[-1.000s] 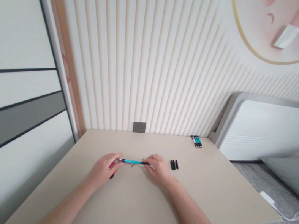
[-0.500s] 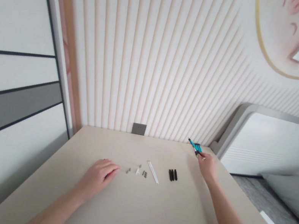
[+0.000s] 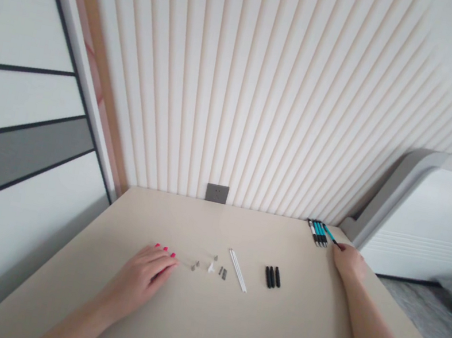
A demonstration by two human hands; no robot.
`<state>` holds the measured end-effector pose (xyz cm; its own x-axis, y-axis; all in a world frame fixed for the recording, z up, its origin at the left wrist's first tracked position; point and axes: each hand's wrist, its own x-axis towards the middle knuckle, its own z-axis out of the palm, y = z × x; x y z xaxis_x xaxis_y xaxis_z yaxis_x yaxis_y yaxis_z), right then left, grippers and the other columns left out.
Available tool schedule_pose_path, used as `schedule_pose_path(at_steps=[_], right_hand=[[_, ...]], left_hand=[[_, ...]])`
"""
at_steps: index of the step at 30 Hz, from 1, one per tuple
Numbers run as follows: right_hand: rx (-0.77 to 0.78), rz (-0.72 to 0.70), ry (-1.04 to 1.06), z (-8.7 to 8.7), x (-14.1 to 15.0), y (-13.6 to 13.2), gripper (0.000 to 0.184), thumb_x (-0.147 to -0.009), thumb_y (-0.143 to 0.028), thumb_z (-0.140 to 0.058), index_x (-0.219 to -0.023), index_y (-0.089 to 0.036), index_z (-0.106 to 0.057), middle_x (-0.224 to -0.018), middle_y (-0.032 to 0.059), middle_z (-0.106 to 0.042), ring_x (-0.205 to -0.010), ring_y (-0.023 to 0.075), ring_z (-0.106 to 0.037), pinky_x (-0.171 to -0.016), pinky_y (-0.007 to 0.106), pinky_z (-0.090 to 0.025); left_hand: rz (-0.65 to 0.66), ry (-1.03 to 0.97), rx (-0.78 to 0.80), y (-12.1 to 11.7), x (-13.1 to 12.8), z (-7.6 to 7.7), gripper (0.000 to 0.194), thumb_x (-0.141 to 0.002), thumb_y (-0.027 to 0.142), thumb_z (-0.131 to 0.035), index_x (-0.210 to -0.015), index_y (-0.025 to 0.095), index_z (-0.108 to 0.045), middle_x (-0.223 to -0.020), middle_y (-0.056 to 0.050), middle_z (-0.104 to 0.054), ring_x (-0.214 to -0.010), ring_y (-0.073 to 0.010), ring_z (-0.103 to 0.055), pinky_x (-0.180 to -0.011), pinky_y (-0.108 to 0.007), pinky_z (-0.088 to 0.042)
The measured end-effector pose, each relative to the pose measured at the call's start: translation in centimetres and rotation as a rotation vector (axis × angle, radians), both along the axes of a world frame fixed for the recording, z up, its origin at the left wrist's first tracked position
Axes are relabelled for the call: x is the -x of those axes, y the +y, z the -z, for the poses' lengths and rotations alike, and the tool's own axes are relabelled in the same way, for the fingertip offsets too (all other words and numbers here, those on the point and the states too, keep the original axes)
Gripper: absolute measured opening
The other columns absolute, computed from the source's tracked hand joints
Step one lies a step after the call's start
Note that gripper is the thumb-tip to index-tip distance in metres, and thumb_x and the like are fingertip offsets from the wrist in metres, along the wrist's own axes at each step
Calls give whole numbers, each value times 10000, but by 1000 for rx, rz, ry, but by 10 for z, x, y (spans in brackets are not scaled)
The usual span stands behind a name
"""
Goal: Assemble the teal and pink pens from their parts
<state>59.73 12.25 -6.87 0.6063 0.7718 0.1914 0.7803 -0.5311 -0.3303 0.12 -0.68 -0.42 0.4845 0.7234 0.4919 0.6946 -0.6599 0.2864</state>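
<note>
My right hand (image 3: 349,262) is at the far right of the table, its fingers closed on the black end of a blue and black pen (image 3: 330,234). That pen slants just right of a row of several similar pens (image 3: 317,233), some blue and one whitish. My left hand (image 3: 149,269) lies palm down on the table, fingers stretched out and holding nothing. Small metal cone-like pieces (image 3: 195,266) are just right of its fingertips, beside small white pieces (image 3: 211,268) and small grey pieces, perhaps springs (image 3: 224,274). Thin white rods (image 3: 238,270) and three black grip-like tubes (image 3: 272,277) lie farther right.
The beige table (image 3: 198,327) meets a ribbed wall (image 3: 208,72) with a dark socket (image 3: 217,193). A cabinet with dark strips (image 3: 14,155) stands at the left. The pale headboard (image 3: 441,213) of a bed rises beyond the table's right edge.
My right hand has moved the pen from across the row to its right side. My left hand's fingers are somewhat more stretched. The camera view has shifted slightly.
</note>
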Motion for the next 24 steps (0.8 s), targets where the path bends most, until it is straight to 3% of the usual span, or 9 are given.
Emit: schedule_pose_path(at_steps=[4,13,24], right_hand=[[-19,-72,-50,6,-2,4,460,-814,-467,-506,-1117,-189,-713,-1055,170,-691,-962,330,-638,-752,392,-492],[-41,-78,-55,7,0,-8,394,-849,-358,-477,-1137,-212,-703,-1080,142,-696,-999,313,-634,-779,381,-480],[-44,-159,-94,14,-5,-3,385,-867,-367,-464,-1136,-232,-704,-1058,142,-698,-1001,333,-625,-798,439,-471]], left_hand=[[-6,10,-2,2,2,-3,161,-951,226,-492,-986,205,-648,-874,-22,-691,-827,-156,-625,-923,-356,-449],[-46,38,-62,8,13,-4,238,-947,340,-490,-993,212,-685,-920,-48,-712,-891,-196,-645,-841,-330,-486],[-335,90,104,24,62,-8,357,-936,450,-428,-984,195,-675,-970,-65,-706,-908,-224,-644,-845,-330,-483]])
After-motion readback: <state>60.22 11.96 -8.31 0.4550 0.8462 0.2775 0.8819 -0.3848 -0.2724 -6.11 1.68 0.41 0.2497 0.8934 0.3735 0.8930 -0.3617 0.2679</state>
